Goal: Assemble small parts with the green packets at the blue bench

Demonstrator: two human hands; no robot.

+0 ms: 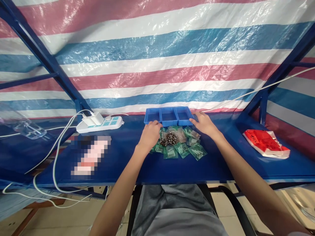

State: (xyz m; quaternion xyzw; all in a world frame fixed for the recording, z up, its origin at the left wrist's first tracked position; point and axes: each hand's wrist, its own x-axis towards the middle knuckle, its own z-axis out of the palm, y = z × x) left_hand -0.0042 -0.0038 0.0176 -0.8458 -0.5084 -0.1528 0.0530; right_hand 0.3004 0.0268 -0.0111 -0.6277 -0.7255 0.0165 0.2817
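Three joined blue plastic bins (168,123) stand in a row at the back of the blue table, with no contents visible in them. At the front left corner of the bins is my left hand (150,133), its fingers loosely bent and apart against the edge. My right hand (203,123) is at the right end of the bins, thumb and fingers spread around the corner. Between my hands lies a pile of small dark metallic parts (170,139). Several small clear bags (197,151) with slim pale pieces inside, greenish at the edges, surround that pile.
A white power strip (99,124) with plugged-in adapters and trailing white cables lies on the left. Nearer me is a pixelated patch (91,155). A red and white packet (266,143) rests at the right. Blue metal frame bars and striped sheeting (172,72) close off the back.
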